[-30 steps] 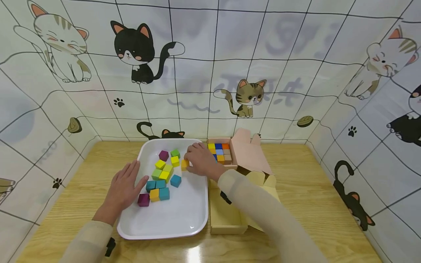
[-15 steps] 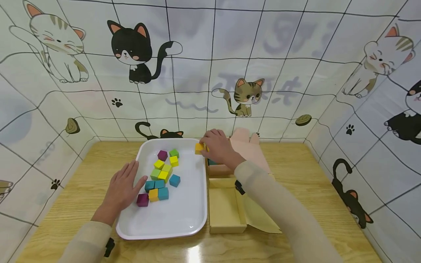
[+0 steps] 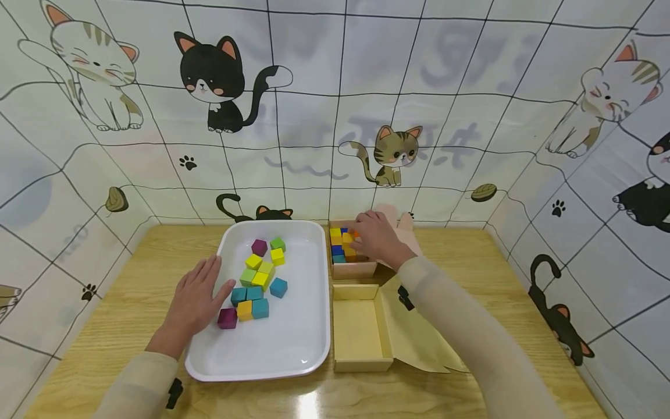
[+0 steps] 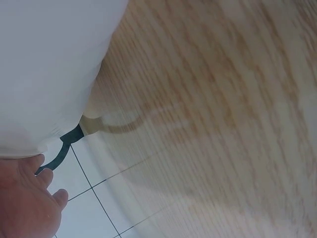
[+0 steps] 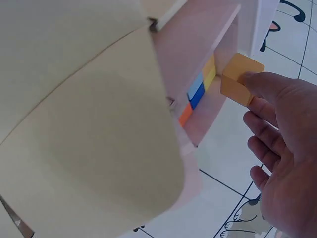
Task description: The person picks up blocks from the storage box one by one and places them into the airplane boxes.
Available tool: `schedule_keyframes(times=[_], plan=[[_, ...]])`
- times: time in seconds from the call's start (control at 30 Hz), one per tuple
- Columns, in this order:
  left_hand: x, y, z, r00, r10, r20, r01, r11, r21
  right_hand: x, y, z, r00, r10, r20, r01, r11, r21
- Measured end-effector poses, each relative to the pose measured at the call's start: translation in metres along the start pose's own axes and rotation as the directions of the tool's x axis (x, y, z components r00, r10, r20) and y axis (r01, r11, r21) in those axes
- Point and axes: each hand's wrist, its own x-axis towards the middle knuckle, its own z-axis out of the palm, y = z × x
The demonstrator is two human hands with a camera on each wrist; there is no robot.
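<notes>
My right hand (image 3: 381, 237) pinches an orange-yellow cube (image 5: 237, 90) between thumb and fingers, above the pink cardboard box (image 3: 353, 270). Inside that box lie several coloured cubes, yellow, blue, teal and orange; my hand hides some of them. My left hand (image 3: 195, 298) lies with straight fingers against the left rim of the white tray (image 3: 293, 349). In the tray are several loose cubes, among them a purple cube (image 3: 227, 318), a teal cube (image 3: 278, 287), a green cube (image 3: 278, 244) and a yellow cube (image 3: 277, 256). The left wrist view shows my left fingertips (image 4: 60, 198) at the tray's side.
A pale yellow cardboard box (image 3: 357, 326) stands right of the tray, its lid (image 3: 419, 334) folded out to the right. Behind it is the pink box, with its lid (image 3: 405, 233) open. All stand on a wooden table (image 3: 502, 291); a cat-print sheet (image 3: 314, 116) hangs behind.
My right hand has carried the orange-yellow cube from the tray rightward, over the tray's rim, to the pink box. My left hand has stayed at the tray.
</notes>
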Motion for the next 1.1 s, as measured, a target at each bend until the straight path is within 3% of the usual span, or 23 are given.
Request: schedule_keyframes(times=[0.3,1.1], plan=[[-0.0004,0.0004,-0.0008,1.0,-0.004,-0.002,0.004,1.0,-0.007,-0.0019,0.0072,0.0076,0.991,0.014,0.135,-0.011,1.0,-0.02],[0.0017,-0.0014,0.0019,1.0,-0.014,0.001,0.014,1.0,-0.01,0.0038,0.0039,0.0051,0.96,-0.017,0.281,0.005,0.999,0.044]])
